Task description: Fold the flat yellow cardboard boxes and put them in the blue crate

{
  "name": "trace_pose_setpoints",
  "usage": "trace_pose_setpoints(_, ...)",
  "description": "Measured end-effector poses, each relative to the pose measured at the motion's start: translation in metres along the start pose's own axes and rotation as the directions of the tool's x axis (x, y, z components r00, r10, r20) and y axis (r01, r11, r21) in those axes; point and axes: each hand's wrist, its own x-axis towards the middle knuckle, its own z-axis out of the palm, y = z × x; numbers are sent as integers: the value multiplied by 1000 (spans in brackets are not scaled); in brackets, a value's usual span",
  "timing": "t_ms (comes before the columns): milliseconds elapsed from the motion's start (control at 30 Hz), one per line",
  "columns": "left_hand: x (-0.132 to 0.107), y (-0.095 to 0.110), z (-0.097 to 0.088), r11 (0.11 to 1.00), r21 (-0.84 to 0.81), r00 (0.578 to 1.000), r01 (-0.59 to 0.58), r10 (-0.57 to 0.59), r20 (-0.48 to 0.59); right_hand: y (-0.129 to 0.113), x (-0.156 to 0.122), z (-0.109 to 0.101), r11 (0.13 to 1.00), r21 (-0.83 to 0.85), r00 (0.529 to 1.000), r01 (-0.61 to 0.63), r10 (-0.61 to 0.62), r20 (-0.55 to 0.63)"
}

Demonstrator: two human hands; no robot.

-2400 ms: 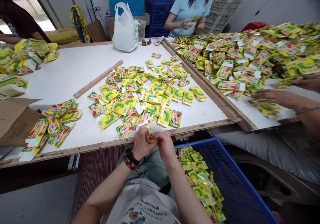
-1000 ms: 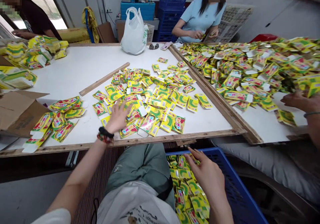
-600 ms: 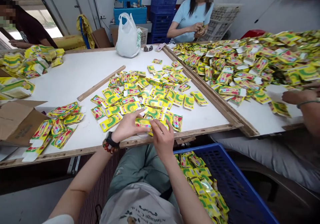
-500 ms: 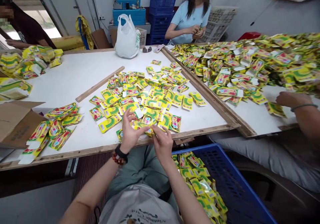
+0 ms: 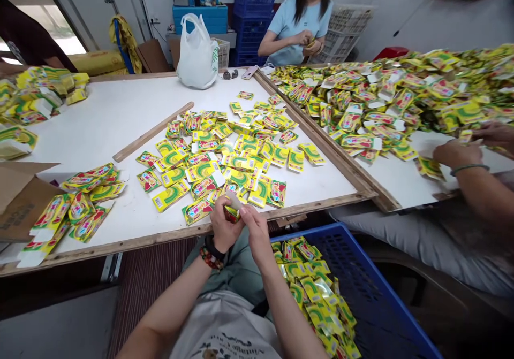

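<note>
My left hand (image 5: 223, 224) and my right hand (image 5: 252, 227) meet at the near edge of the white table (image 5: 100, 123). Together they pinch one small yellow, green and red carton (image 5: 232, 207), partly hidden by my fingers. A beaded bracelet and a dark band sit on my left wrist. Just beyond my hands lies a spread of several flat cartons (image 5: 225, 150) of the same print. Below my right forearm a blue crate (image 5: 373, 300) holds several folded cartons (image 5: 317, 295).
A wooden stick (image 5: 152, 131) lies on the table beside a white plastic bag (image 5: 198, 54). A cardboard box (image 5: 18, 198) and more cartons (image 5: 80, 201) sit at the left. A second table carries a large heap (image 5: 401, 97), with another person's hands (image 5: 458, 153) at it. Two more people stand at the far side.
My right hand came up from the blue crate and my left hand came back from the spread. Both now hold one carton, drawn closer to the table's near edge.
</note>
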Motion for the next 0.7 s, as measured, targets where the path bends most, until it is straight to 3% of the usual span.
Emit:
trace_pose_setpoints(167, -4, 2, 0, 973, 175, 985, -150, 133, 108, 2, -7, 0, 969, -201, 971, 143, -176, -159)
trace_pose_setpoints(233, -5, 5, 2, 956, 207, 974, -209, 183, 137, 3, -7, -2, 997, -53, 979, 56, -65, -192)
trace_pose_setpoints(333, -6, 7, 4, 943, 171, 949, -284, 251, 188, 1, 1, -5, 926, 309, 972, -217, 234, -19)
trace_pose_setpoints(400, -5, 5, 4, 940, 130, 931, -317, 281, 233, -1, 6, -6, 872, 391, 954, -295, 293, 67)
trace_pose_setpoints(433, -5, 4, 4, 938, 112, 924, -328, 293, 247, -2, 6, -5, 880, 386, 959, -277, 276, 58)
trace_pose_setpoints(567, -4, 2, -1, 960, 67, 927, -272, 243, 286, -1, -2, -3, 988, 141, 998, -58, 56, 17)
trace_pose_setpoints(700, -3, 4, -3, 986, 109, 909, -128, 73, 411, 4, -10, -7, 975, -194, 993, 105, -112, -25)
